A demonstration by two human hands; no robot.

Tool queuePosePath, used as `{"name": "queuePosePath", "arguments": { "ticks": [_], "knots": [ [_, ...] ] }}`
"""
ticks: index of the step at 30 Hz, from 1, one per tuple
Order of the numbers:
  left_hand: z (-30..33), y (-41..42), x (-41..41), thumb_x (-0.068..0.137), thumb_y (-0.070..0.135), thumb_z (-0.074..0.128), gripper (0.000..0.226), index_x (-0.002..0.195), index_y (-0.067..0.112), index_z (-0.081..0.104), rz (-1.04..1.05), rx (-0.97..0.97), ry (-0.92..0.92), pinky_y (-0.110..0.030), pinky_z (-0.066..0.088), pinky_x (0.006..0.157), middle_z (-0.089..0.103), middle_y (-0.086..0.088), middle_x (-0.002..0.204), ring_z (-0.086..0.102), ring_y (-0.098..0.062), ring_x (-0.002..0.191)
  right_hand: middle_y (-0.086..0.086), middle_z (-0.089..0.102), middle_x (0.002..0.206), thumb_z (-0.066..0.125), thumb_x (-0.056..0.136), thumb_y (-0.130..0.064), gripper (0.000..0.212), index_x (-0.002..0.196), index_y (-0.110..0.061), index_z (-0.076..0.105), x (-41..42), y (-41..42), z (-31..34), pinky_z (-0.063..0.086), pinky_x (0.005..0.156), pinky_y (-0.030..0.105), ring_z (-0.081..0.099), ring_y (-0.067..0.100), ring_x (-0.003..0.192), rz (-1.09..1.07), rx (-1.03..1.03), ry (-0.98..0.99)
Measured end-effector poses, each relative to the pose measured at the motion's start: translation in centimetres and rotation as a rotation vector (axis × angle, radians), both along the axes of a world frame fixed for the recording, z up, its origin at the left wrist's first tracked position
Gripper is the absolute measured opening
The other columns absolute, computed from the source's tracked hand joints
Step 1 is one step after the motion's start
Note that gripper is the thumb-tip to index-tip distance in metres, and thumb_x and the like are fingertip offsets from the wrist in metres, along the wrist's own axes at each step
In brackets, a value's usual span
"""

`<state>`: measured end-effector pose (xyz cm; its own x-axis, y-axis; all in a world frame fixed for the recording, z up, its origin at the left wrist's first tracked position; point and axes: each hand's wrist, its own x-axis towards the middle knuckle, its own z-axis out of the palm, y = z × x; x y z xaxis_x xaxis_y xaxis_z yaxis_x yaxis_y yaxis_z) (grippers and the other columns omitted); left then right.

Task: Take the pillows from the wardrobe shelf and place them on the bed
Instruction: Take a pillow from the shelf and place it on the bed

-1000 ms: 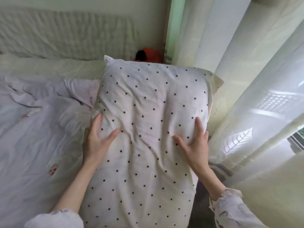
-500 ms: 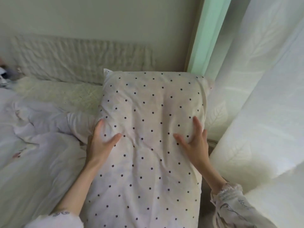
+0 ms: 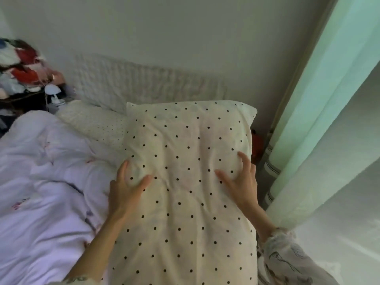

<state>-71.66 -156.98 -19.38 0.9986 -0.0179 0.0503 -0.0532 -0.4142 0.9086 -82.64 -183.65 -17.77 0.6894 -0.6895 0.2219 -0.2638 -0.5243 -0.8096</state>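
Observation:
A cream pillow with black dots (image 3: pixel 185 145) fills the middle of the view, lengthwise over the right side of the bed (image 3: pixel 41 192). My left hand (image 3: pixel 125 192) grips its left edge, thumb on top and fingers wrapped round the side. My right hand (image 3: pixel 242 182) grips the right edge the same way. The pillow's far end reaches the quilted headboard (image 3: pixel 148 85). Whether the pillow rests fully on the bed cannot be told. A second cream pillow with finer dots (image 3: pixel 96 124) lies at the head of the bed to the left.
A crumpled lilac duvet (image 3: pixel 51 161) covers the left of the bed. Pale green and white curtains (image 3: pixel 329 120) hang close on the right. A red object (image 3: pixel 257 145) sits in the gap by the wall. Clutter and a small white lamp (image 3: pixel 52 93) stand at far left.
The pillow has moved forward toward the headboard with both hands still on its sides. The view has swung up and left, bringing the second pillow and the bedside clutter into sight.

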Motion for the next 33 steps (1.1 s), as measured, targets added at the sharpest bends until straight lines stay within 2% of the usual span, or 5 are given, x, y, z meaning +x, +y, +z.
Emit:
{"name": "queuePosePath", "arguments": {
  "ticks": [3, 8, 15, 21, 33],
  "knots": [
    [0.2, -2.1, 2.6, 0.069, 0.058, 0.069, 0.079, 0.133, 0.050, 0.024, 0.057, -0.020, 0.016, -0.042, 0.035, 0.099, 0.044, -0.009, 0.135, 0.046, -0.027, 0.118, 0.000, 0.036, 0.131, 0.065, 0.062, -0.066, 0.083, 0.129, -0.046, 0.021, 4.7, -2.7, 0.5, 0.041, 0.075, 0.034, 0.040, 0.012, 0.096, 0.054, -0.024, -0.005],
    [-0.7, -5.1, 8.4, 0.068, 0.058, 0.068, 0.081, 0.135, 0.048, 0.024, 0.151, -0.053, 0.029, -0.033, 0.033, 0.087, 0.043, -0.008, 0.135, 0.045, -0.029, 0.118, 0.000, 0.037, 0.130, 0.068, 0.063, -0.062, 0.082, 0.130, -0.046, 0.024, 13.4, -6.6, 0.0, 0.040, 0.076, 0.034, 0.042, 0.014, 0.099, 0.155, -0.043, -0.012],
    [-3.4, -9.5, 21.8, 0.069, 0.052, 0.072, 0.083, 0.138, 0.040, 0.028, 0.235, -0.139, 0.084, -0.040, 0.036, 0.098, 0.041, -0.008, 0.139, 0.042, -0.030, 0.124, 0.002, 0.041, 0.128, 0.070, 0.062, -0.059, 0.078, 0.124, -0.044, 0.027, 29.3, -11.2, -1.5, 0.038, 0.070, 0.033, 0.044, 0.015, 0.093, 0.236, -0.088, -0.013],
    [-3.5, -13.6, 34.0, 0.068, 0.052, 0.072, 0.084, 0.139, 0.039, 0.028, 0.278, -0.187, 0.151, -0.033, 0.037, 0.085, 0.046, -0.011, 0.135, 0.048, -0.030, 0.118, 0.003, 0.040, 0.129, 0.067, 0.065, -0.060, 0.079, 0.130, -0.039, 0.027, 42.8, -15.3, -0.5, 0.039, 0.082, 0.034, 0.046, 0.024, 0.112, 0.311, -0.159, 0.054],
    [-7.3, -18.0, 47.6, 0.070, 0.055, 0.070, 0.085, 0.140, 0.039, 0.024, 0.440, -0.142, 0.223, -0.041, 0.038, 0.099, 0.045, -0.005, 0.136, 0.043, -0.027, 0.123, 0.003, 0.039, 0.127, 0.070, 0.068, -0.056, 0.080, 0.134, -0.036, 0.030, 61.9, -19.9, -4.2, 0.042, 0.088, 0.037, 0.049, 0.026, 0.112, 0.476, -0.132, 0.149]
  ]
}}
